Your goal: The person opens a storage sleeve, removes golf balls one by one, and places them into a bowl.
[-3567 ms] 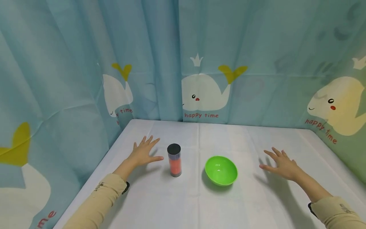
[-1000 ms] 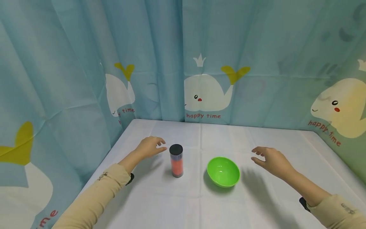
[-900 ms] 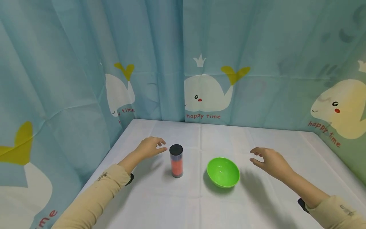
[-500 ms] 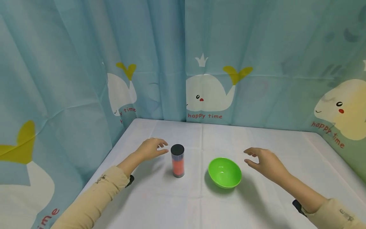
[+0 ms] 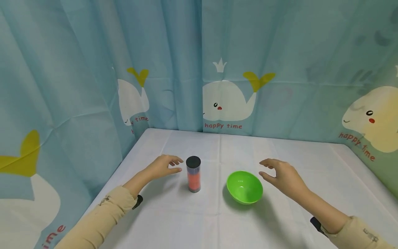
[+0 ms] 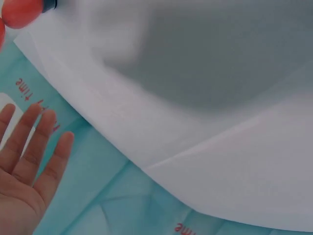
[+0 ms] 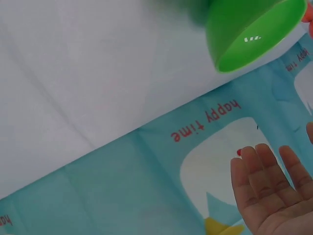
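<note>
Upright on the white table stands a clear cylindrical canister (image 5: pixel 194 176) with a black lid and orange-red contents. In the left wrist view the canister's contents (image 6: pixel 22 12) look like red balls. My left hand (image 5: pixel 161 167) hovers just left of the canister, fingers relaxed and slightly bent, apart from it. To the canister's right sits a green bowl (image 5: pixel 244 187), with nothing visible inside. My right hand (image 5: pixel 284 176) is held above the table to the bowl's right, thumb and fingers spread apart and holding nothing. The right wrist view shows the bowl (image 7: pixel 254 39) beyond its fingers (image 7: pixel 264 176).
A white cloth covers the table (image 5: pixel 199 228). Behind it and along both sides hangs a blue curtain (image 5: pixel 174 69) printed with whales. Between canister and bowl is a narrow gap.
Both hands went from widely spread fingers to relaxed, bent ones. The right hand moved left toward the bowl; the left came nearer the canister, then dipped slightly. Canister and bowl stayed put.
</note>
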The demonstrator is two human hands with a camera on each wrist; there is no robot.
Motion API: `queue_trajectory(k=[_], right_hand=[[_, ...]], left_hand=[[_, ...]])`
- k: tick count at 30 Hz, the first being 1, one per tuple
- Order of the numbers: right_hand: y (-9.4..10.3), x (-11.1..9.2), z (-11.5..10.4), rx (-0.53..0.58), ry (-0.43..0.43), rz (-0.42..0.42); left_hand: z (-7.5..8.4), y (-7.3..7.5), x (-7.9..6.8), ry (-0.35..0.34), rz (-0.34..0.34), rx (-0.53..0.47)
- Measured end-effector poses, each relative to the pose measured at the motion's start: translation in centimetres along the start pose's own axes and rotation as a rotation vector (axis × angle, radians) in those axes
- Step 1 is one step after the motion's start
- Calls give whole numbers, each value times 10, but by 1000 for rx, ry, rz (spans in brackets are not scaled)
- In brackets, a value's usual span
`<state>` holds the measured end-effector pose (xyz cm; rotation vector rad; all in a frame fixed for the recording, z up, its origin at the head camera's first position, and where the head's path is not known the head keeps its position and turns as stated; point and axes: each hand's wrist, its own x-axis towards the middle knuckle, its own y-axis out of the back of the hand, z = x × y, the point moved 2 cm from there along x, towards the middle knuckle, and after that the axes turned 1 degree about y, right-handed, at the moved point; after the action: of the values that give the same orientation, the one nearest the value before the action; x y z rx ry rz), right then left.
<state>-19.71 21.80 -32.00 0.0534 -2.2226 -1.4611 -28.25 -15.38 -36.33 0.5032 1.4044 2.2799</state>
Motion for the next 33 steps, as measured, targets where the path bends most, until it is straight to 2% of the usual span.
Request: queue_trajectory(k=[4,10,15,19,26,33], right_hand=[[-1,2,-5,26,2,1],[-4,4,-11,110,14,4],[-7,3,-13,173,12,-6],[-8,5,-15,207,9,-13],[-9,7,-18,309,-46,-34],[-8,8,-20,339,-48,-38]], left_hand=[[-1,-2,-3,-29,-18,-36],[-2,-8,-11,-13,-43,-141],[1,-17,-14,-3,-21,-233],[5,-25,-12,24,13,-296],[11,-37,-6,93,43,-363],[13,-46,-1,40,24,-475]])
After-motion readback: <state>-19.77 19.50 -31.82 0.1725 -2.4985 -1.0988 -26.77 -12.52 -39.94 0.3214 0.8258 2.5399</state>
